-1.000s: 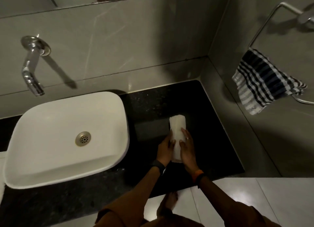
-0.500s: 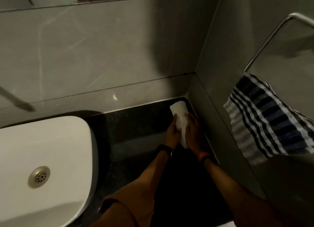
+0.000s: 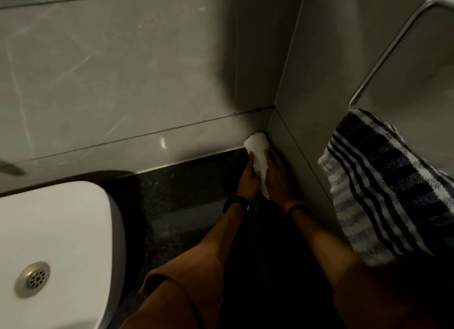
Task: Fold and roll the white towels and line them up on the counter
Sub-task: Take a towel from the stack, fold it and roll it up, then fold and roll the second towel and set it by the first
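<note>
A rolled white towel (image 3: 258,154) lies lengthwise in the far right corner of the black counter (image 3: 186,196), its far end touching the back wall. My left hand (image 3: 248,181) grips its left side and my right hand (image 3: 278,178) grips its right side, next to the side wall. The near end of the roll sticks out between my wrists. No other white towel is in view.
A white basin (image 3: 56,242) with a metal drain (image 3: 32,279) fills the lower left. A blue-and-white striped cloth (image 3: 388,191) hangs from a metal rail (image 3: 383,58) on the right wall, close to my right forearm. Grey tiled walls (image 3: 147,70) meet at the corner.
Both hands have carried the rolled towel from the counter's middle back and right into the corner against the walls. The view has swung right, so the tap is out of frame.
</note>
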